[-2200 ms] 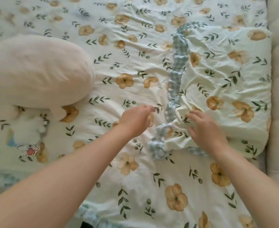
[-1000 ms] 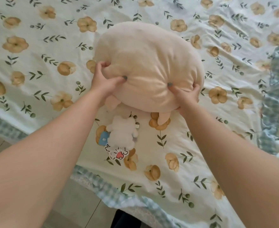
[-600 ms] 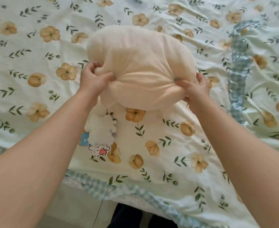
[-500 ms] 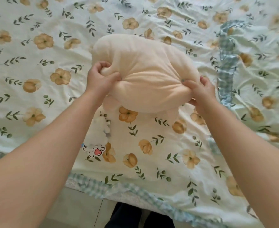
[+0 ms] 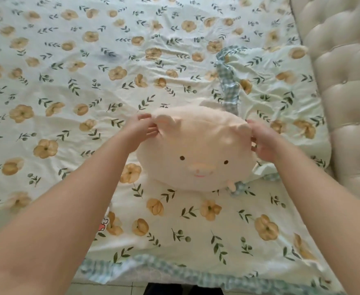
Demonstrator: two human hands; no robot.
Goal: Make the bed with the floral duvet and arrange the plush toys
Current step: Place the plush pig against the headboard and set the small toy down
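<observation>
gripping a plush pig (image 5: pixel 196 154) from both sides, the person's two bare arms reach out over the bed. left hand (image 5: pixel 139 129): fingers curled in against the pig's ear on that side, pinching the plush there. right hand (image 5: pixel 262 143): fingers bent round the opposite edge by the other ear, thumb side not clear. the pig is cream-pink and round, with its face toward the camera: two dark eyes, snout, small pink mouth. it sits on the floral duvet (image 5: pixel 89 92), its far right side against the blue gingham ruffle (image 5: pixel 228 90) of a floral pillow (image 5: pixel 281 92). the pillow lies just beside the tufted beige headboard (image 5: pixel 345 81) on the right. the duvet is spread across the whole bed, lightly creased, with its gingham border (image 5: pixel 153 271) along the near edge. a white scrap with a red mark (image 5: pixel 103 224) peeks out beside the left forearm, too little of it showing to name. pale floor tile (image 5: pixel 111 289) shows below the bed edge.
</observation>
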